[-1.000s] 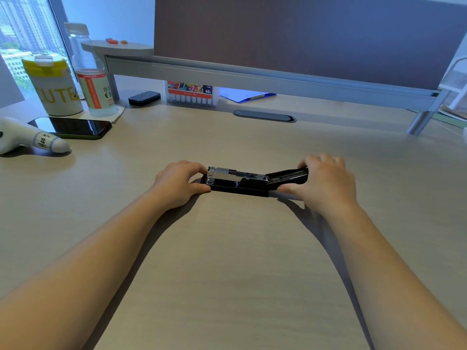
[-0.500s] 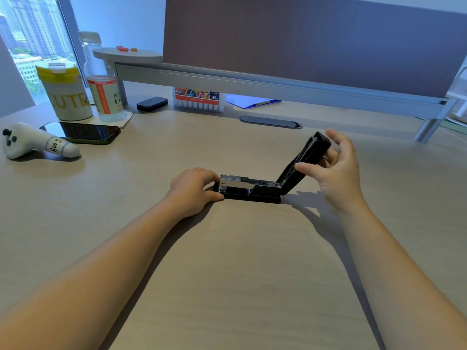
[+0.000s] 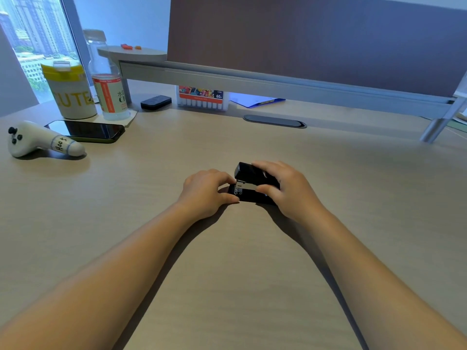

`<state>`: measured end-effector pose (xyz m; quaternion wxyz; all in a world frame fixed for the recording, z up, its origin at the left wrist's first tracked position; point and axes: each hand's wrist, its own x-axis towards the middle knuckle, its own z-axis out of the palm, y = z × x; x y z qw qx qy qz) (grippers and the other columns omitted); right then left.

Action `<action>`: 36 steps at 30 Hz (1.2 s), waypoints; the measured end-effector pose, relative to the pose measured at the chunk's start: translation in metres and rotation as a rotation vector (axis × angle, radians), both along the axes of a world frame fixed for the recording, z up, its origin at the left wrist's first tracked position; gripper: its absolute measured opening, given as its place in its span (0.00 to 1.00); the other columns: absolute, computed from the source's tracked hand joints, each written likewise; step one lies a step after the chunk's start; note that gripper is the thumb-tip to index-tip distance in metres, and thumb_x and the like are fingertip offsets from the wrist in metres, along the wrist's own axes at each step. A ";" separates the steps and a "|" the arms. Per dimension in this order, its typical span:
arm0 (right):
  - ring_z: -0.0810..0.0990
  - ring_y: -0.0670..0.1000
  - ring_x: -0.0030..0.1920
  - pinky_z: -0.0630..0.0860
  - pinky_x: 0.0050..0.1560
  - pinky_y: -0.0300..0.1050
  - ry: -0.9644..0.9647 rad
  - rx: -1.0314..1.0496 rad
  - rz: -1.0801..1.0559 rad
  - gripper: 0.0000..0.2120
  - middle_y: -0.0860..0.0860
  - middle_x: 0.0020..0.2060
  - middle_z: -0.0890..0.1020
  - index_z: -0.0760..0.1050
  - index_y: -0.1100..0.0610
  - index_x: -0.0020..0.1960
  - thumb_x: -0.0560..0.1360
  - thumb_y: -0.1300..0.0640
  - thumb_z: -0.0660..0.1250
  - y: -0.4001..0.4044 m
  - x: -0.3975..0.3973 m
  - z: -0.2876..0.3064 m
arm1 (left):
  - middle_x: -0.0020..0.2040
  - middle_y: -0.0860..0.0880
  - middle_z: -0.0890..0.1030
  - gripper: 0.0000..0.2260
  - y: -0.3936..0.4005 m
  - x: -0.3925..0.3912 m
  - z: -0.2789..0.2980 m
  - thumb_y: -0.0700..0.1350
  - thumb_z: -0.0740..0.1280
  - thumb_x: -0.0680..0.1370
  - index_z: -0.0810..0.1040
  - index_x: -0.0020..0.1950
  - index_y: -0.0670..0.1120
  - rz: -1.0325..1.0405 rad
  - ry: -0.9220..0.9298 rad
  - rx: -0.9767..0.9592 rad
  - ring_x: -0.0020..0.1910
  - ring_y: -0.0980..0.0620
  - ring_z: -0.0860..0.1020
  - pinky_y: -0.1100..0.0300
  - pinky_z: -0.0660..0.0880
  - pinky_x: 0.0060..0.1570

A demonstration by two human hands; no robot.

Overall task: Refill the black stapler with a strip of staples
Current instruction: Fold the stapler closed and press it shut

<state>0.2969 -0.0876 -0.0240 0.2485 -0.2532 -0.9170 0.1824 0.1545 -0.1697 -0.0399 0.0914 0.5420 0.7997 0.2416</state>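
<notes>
The black stapler (image 3: 249, 173) lies on the wooden desk in front of me, its nose pointing left. Its black top cover is folded down over the silver staple channel (image 3: 243, 186), with a small gap still showing at the nose. My right hand (image 3: 288, 190) wraps over the cover from the right, thumb on the near side. My left hand (image 3: 206, 192) pinches the stapler's nose and base with fingertips and thumb. No loose strip of staples is visible.
At the far left lie a white controller (image 3: 38, 141) and a black phone (image 3: 87, 130). Behind them stand a yellow-lidded cup (image 3: 70, 93) and a water bottle (image 3: 107, 79). A marker box (image 3: 202, 98), a black case (image 3: 156, 102) and a blue clipboard (image 3: 257, 101) sit under the partition.
The stapler's cover, flat open a second ago and half raised after that, has been swung over by my right hand and now lies down on the staple channel. My left hand stayed at the nose.
</notes>
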 end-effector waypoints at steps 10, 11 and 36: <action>0.71 0.49 0.55 0.68 0.53 0.43 0.003 -0.277 -0.152 0.24 0.54 0.60 0.74 0.65 0.56 0.64 0.70 0.56 0.68 0.007 0.030 -0.009 | 0.62 0.44 0.74 0.29 -0.004 0.005 0.004 0.54 0.63 0.72 0.60 0.69 0.47 0.001 -0.590 0.204 0.63 0.47 0.72 0.57 0.66 0.58; 0.71 0.49 0.53 0.67 0.52 0.43 0.011 -0.297 -0.157 0.24 0.54 0.59 0.75 0.65 0.56 0.64 0.70 0.56 0.68 0.007 0.031 -0.009 | 0.62 0.44 0.75 0.29 -0.003 0.005 0.005 0.57 0.63 0.71 0.63 0.68 0.47 0.028 -0.648 0.210 0.63 0.46 0.72 0.56 0.68 0.58; 0.72 0.56 0.60 0.71 0.60 0.55 -0.067 -0.307 -0.312 0.21 0.57 0.58 0.74 0.70 0.59 0.58 0.68 0.54 0.70 0.017 0.042 -0.014 | 0.62 0.46 0.74 0.24 -0.004 0.000 0.002 0.49 0.69 0.69 0.70 0.62 0.43 0.009 -0.395 0.099 0.61 0.49 0.72 0.57 0.68 0.57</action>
